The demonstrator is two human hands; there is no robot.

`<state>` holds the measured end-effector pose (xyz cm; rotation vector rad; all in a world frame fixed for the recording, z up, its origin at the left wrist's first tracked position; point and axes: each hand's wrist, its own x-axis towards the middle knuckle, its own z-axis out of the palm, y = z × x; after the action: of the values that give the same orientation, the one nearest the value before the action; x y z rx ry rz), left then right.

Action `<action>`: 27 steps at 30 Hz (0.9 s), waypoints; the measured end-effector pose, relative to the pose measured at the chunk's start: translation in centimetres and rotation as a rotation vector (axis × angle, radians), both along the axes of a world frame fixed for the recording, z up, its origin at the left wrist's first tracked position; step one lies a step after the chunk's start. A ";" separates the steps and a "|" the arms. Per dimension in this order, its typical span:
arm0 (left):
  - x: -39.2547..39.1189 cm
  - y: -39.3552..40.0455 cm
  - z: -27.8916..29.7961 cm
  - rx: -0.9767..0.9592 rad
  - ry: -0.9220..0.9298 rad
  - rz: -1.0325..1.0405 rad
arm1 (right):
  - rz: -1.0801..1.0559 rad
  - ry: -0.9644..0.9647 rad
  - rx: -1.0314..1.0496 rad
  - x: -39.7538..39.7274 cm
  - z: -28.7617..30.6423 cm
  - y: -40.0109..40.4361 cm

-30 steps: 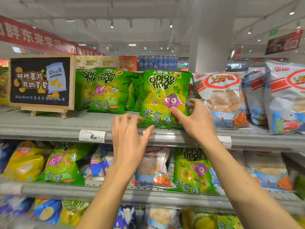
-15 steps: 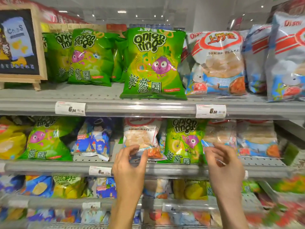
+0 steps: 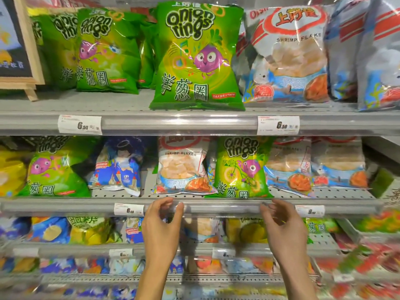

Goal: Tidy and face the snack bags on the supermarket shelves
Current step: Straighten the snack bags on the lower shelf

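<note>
A green onion rings bag (image 3: 198,57) stands upright and facing out at the front of the top shelf (image 3: 173,123). On the second shelf (image 3: 194,204) a white shrimp flakes bag (image 3: 181,167) leans beside a tilted green onion rings bag (image 3: 240,167). My left hand (image 3: 162,226) hovers in front of the second shelf's rail, just below the shrimp flakes bag, fingers loosely curled and holding nothing. My right hand (image 3: 281,226) hovers below the tilted onion rings bag, fingers also loosely curled and empty.
More green bags (image 3: 106,50) sit further back at top left beside a wooden-framed chalkboard sign (image 3: 19,42). Shrimp flakes bags (image 3: 290,57) fill the top right. A blue bag (image 3: 119,167) and another green bag (image 3: 54,169) lie on the second shelf. Lower shelves hold several mixed bags.
Both hands let go of the top-shelf onion rings bag and dropped to the second shelf's front edge. The view tilted down and came closer to the shelves.
</note>
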<state>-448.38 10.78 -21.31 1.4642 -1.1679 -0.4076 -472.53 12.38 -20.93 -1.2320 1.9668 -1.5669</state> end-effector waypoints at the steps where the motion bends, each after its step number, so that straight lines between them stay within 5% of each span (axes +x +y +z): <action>1: 0.1 -0.2 0.2 -0.001 -0.003 0.006 | -0.005 0.021 -0.005 0.0 0.2 -0.4; 9: 1.3 -4.3 2.9 -0.007 -0.097 0.020 | 0.103 0.182 0.030 -0.2 2.9 -5.3; 19: 4.6 -11.2 5.3 0.375 0.014 -0.317 | 0.325 0.042 0.183 -1.6 3.4 -11.0; 27: 4.7 -11.3 4.7 0.350 0.218 -0.491 | 0.342 -0.051 0.136 -1.8 2.7 -11.7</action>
<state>-443.71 -0.50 -16.64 1.3680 -1.3172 -1.1298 -474.30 0.65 -18.23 -1.3703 1.6912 -1.2620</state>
